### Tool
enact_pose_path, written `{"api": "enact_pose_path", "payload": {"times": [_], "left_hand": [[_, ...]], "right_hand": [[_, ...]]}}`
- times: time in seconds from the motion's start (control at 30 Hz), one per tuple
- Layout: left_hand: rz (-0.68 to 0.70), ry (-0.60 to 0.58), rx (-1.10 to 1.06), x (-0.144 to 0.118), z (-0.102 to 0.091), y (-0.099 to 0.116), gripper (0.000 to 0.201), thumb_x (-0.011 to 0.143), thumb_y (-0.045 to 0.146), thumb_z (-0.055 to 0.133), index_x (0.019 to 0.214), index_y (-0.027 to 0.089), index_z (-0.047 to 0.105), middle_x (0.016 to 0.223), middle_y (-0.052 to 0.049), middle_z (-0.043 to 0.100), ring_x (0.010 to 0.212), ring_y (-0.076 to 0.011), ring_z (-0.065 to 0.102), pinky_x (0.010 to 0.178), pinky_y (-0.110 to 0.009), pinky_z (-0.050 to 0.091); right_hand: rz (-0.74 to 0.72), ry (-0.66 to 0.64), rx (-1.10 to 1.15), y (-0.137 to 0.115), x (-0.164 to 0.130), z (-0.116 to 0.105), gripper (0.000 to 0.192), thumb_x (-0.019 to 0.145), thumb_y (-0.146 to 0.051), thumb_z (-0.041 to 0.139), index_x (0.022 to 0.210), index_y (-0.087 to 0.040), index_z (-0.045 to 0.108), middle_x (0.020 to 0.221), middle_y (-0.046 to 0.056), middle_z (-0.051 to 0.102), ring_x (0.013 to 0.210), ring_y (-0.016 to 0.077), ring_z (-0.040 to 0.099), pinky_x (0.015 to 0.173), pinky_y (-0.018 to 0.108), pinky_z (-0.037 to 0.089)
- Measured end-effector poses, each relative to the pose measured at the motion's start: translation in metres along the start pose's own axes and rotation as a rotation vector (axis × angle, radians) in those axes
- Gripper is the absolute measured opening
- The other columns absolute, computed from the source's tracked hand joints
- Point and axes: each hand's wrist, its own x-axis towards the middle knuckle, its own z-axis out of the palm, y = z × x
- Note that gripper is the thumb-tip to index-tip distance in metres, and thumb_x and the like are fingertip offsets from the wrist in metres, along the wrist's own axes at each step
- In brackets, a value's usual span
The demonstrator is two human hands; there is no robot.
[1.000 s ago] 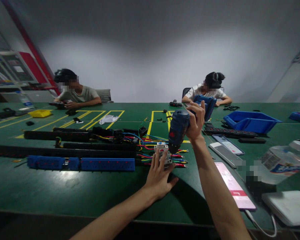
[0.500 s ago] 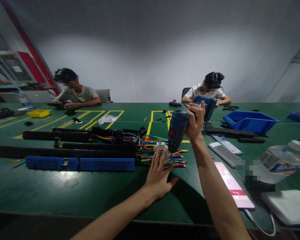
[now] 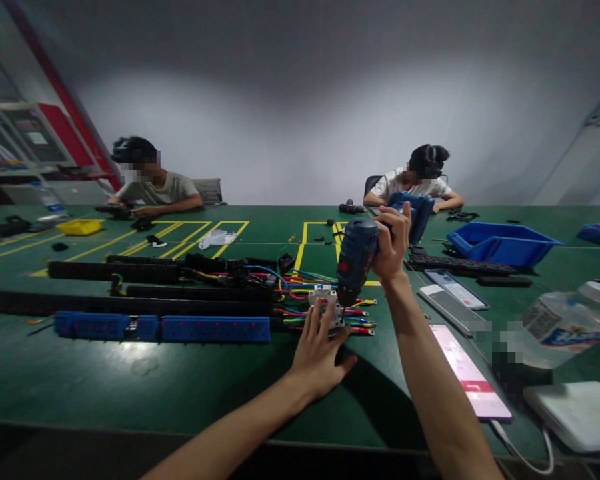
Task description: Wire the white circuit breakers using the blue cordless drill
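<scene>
My right hand (image 3: 393, 248) grips a blue cordless drill (image 3: 359, 257), its nose pointing down onto a small grey circuit breaker (image 3: 325, 301) on the green table (image 3: 130, 380). My left hand (image 3: 320, 353) rests on the table with its fingers holding the breaker steady. Coloured wires (image 3: 360, 319) with terminal ends run out of the breaker to the right, and more wires (image 3: 280, 280) lead left into long black power strips (image 3: 130, 304). A blue socket strip (image 3: 163, 328) lies in front of them.
Two phones (image 3: 467, 373) (image 3: 455, 288), a water bottle (image 3: 555, 325) and a white box (image 3: 577, 413) lie to my right. A blue bin (image 3: 503, 243) stands further back. Two other people (image 3: 153, 183) (image 3: 417, 180) sit at the table's far side.
Almost nothing differs; the drill and both hands stay on the breaker, with only a slight shift of the view.
</scene>
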Motion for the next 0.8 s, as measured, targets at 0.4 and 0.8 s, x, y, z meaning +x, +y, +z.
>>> {"api": "enact_pose_path", "payload": {"times": [0.4,0.8], "left_hand": [[-0.001,0.007,0.014,-0.0003,0.0015,-0.0012,0.054,0.082,0.052,0.073,0.132,0.034,0.063,0.169,0.002,-0.003,0.153,-0.0415,-0.002,0.123,-0.063,0.017],[-0.003,0.012,0.004,-0.0011,-0.0002,-0.0007,0.055,0.081,0.049,0.075,0.132,0.035,0.062,0.169,0.002,-0.004,0.153,-0.0405,-0.001,0.123,-0.062,0.016]], "right_hand": [[-0.010,0.031,0.048,-0.0011,0.0015,-0.0004,0.017,0.098,-0.023,0.042,0.101,-0.030,0.057,0.101,0.000,0.060,0.116,0.0227,0.060,0.121,0.061,0.027],[-0.005,0.018,0.024,0.0009,0.0012,-0.0011,0.018,0.097,-0.024,0.043,0.098,-0.030,0.059,0.103,0.000,0.059,0.115,0.0232,0.060,0.121,0.061,0.027]]}}
